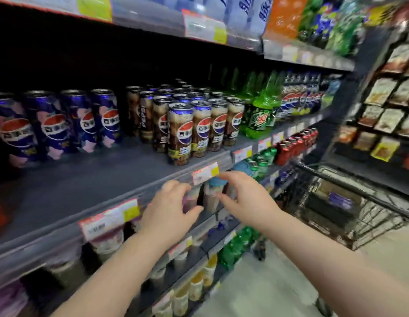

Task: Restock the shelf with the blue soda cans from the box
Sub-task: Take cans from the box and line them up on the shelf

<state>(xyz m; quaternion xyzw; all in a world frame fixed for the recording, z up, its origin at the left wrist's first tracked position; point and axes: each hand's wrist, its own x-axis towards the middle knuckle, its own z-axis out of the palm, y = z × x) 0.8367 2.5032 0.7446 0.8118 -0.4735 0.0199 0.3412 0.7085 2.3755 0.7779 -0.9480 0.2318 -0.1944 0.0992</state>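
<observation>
Left hand (169, 208), right hand (243, 197) at shelf (84, 186) lip. Fingers loosely curved, holding nothing. Blue cans (55, 124) upright in row, back left of shelf, bare deck in front. Cart (336, 202) far right; box inside unclear. Cans likely heavy if full, rigid, slick, dent-prone: wrap round mid-body, not rim.

Left grip (171, 208) and right grip (243, 197) extend forward close together, loosely curled, empty.
</observation>
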